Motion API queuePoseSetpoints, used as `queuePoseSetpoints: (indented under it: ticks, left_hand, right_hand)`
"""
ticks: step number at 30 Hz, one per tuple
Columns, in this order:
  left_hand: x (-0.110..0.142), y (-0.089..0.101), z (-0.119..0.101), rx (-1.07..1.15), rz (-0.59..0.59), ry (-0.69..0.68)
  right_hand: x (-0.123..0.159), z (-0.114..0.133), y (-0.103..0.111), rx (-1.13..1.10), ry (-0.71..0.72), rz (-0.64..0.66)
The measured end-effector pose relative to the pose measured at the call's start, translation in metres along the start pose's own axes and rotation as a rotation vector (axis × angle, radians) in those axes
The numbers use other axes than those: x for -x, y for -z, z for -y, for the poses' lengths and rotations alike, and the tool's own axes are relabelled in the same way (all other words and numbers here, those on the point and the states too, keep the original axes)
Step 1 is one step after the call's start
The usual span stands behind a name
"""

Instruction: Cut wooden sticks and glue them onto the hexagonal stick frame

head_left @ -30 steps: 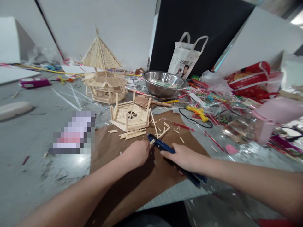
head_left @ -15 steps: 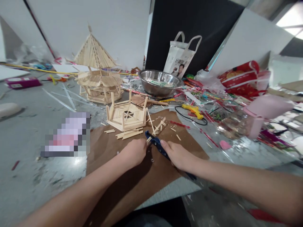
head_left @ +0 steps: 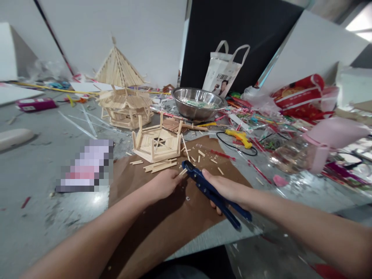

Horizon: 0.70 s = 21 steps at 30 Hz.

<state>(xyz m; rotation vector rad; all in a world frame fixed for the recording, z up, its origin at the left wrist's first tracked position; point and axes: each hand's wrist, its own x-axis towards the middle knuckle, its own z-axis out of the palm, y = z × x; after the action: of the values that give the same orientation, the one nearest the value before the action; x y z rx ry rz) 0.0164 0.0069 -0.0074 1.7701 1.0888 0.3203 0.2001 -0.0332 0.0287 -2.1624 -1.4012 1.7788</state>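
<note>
Gripping the blue cutter (head_left: 197,176) by its handles, the person's right hand (head_left: 225,186) is clamped round it, nearer the person and to the right of the hexagonal stick frame (head_left: 147,147). The left hand (head_left: 165,184), in front of that frame, has thumb and fingers pinched together on thin sticks (head_left: 183,172) pointing into the cutter's head; whether the blades touch them cannot be told. Loose sticks (head_left: 159,166) lie just before the frame and short pieces (head_left: 201,153) are scattered to its right, on a brown sheet (head_left: 177,232) over the worktop (head_left: 43,174). As for progress, the frame's floor looks largely laid around a central opening, with posts upright at its edge; no roof tops it, and the loose sticks remain unattached. Behind it to the left, a tiered stick pavilion (head_left: 119,69) seems nearer completion, already roofed. Behind it to the right stands a steel bowl (head_left: 200,111).
</note>
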Motion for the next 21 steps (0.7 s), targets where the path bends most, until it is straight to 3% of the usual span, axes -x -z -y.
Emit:
queuePoseSetpoints:
  ticks: [2, 4, 9, 12, 16, 21]
  left_hand:
    - [0.001, 0.001, -0.002, 0.111, 0.012, 0.010]
    - [0.002, 0.001, -0.005, 0.173, -0.002, 0.014]
    - [0.003, 0.000, -0.010, 0.296, -0.053, 0.022]
    - [0.002, -0.002, -0.007, 0.383, -0.045, 0.004]
    - [0.000, -0.002, -0.004, 0.473, -0.062, 0.005]
    - [-0.002, 0.001, -0.005, 0.563, -0.125, 0.013]
  right_hand:
    - [0.004, 0.000, 0.008, 0.022, 0.032, 0.016]
    - [0.008, 0.000, 0.018, 0.134, 0.115, -0.054]
    - [0.005, 0.000, 0.048, 0.682, 0.271, -0.579]
    - [-0.010, -0.002, 0.059, 0.826, 0.236, -0.758]
    - [-0.038, -0.009, 0.064, 0.914, 0.208, -0.848]
    - [-0.056, -0.015, 0.067, 0.964, 0.305, -0.867]
